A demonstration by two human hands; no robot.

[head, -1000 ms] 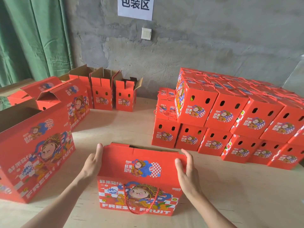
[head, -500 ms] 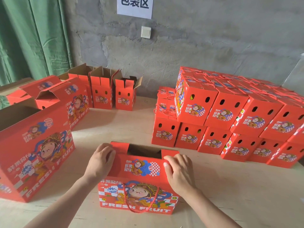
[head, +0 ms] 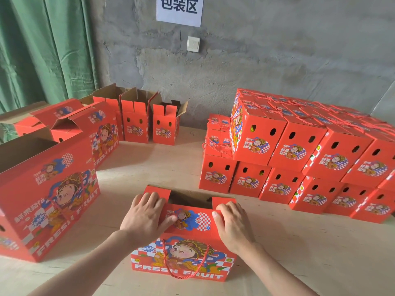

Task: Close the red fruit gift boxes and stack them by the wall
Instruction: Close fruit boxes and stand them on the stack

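Since a second ago both hands have come off the ends of the gift box [head: 188,223] and onto its top, and the two end flaps are folded down inward.

From the head camera, the box stands at the middle of the bench's [head: 149,165] near edge, with a dark gap open between the flaps. The left hand [head: 147,216] lies spread flat on the left flap, thumb on the front panel. The right hand [head: 233,223] presses the right flap the same way. Neither hand is wrapped round anything. The closed stack [head: 299,146] sits at the far right corner against the wall [head: 267,60], well apart from the box.

I reckon the flaps would spring up if the pressure eased before the long flaps lock. The rope handle [head: 171,268] hanging down the front could also snag when the box is lifted.
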